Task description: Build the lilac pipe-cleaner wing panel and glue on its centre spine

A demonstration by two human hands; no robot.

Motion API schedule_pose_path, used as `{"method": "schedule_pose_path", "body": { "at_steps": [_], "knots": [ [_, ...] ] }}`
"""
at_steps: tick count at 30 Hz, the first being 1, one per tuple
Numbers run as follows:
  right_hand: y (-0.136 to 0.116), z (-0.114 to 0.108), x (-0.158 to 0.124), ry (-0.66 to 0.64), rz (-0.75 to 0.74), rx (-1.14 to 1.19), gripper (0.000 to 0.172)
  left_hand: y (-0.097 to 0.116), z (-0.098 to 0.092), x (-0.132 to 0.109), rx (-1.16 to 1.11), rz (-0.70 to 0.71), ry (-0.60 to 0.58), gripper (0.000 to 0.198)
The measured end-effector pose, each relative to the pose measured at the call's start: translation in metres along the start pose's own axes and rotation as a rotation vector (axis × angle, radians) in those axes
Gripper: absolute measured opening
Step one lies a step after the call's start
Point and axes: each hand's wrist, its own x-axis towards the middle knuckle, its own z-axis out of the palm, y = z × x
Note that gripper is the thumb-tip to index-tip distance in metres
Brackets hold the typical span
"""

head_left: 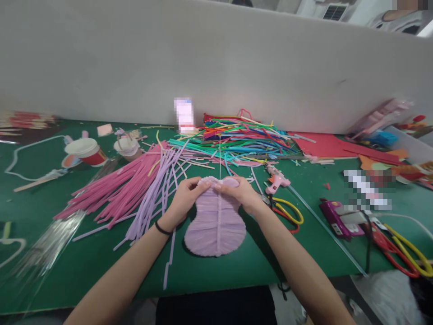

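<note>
Head view: left hand (185, 197) and right hand (241, 192) both pinch shut on the top edge of a lilac chenille-stem panel (215, 223) lying flat on the green bench (101, 262). Loose lilac stems (154, 198) and pink stems (118, 189) lie just left; a pink glue gun (277, 180) and scissors (287, 212) sit right.

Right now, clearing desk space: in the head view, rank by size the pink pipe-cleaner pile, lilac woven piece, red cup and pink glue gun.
Largest first:
pink pipe-cleaner pile
lilac woven piece
red cup and pink glue gun: alike, cup farther, unranked.
</note>
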Motion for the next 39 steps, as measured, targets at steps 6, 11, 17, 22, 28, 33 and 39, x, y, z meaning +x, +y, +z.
{"method": "schedule_pose_path", "body": {
  "at_steps": [6, 11, 17, 22, 28, 33, 39],
  "knots": [
    [-0.0008, 0.0004, 0.0007, 0.06, 0.062, 0.042, 0.039, -0.0029, 0.0, 0.002, -0.098, 0.021, 0.026, 0.025],
    [-0.0004, 0.0022, 0.0009, 0.104, 0.075, 0.073, 0.038, -0.002, -0.0021, 0.0023, -0.092, -0.02, 0.024, 0.029],
    [-0.0012, 0.0026, 0.0014, 0.118, 0.082, 0.096, 0.035, -0.0022, -0.0004, 0.0022, -0.096, -0.007, 0.072, 0.036],
    [-0.0002, 0.0016, 0.0024, 0.145, 0.094, 0.12, 0.035, -0.0028, 0.0005, 0.005, -0.262, -0.051, 0.118, 0.028],
    [-0.0009, 0.0003, 0.0032, 0.15, 0.087, 0.14, 0.035, 0.0, -0.0013, 0.0055, -0.34, -0.115, 0.105, 0.022],
    [0.0008, 0.0003, 0.0034, 0.13, 0.085, 0.168, 0.034, 0.0027, -0.0006, 0.0029, -0.326, -0.095, 0.062, 0.014],
    [0.0015, 0.0003, 0.0042, 0.121, 0.096, 0.196, 0.034, 0.0041, -0.0017, 0.0023, -0.368, -0.101, 0.032, 0.015]
  ]
}}
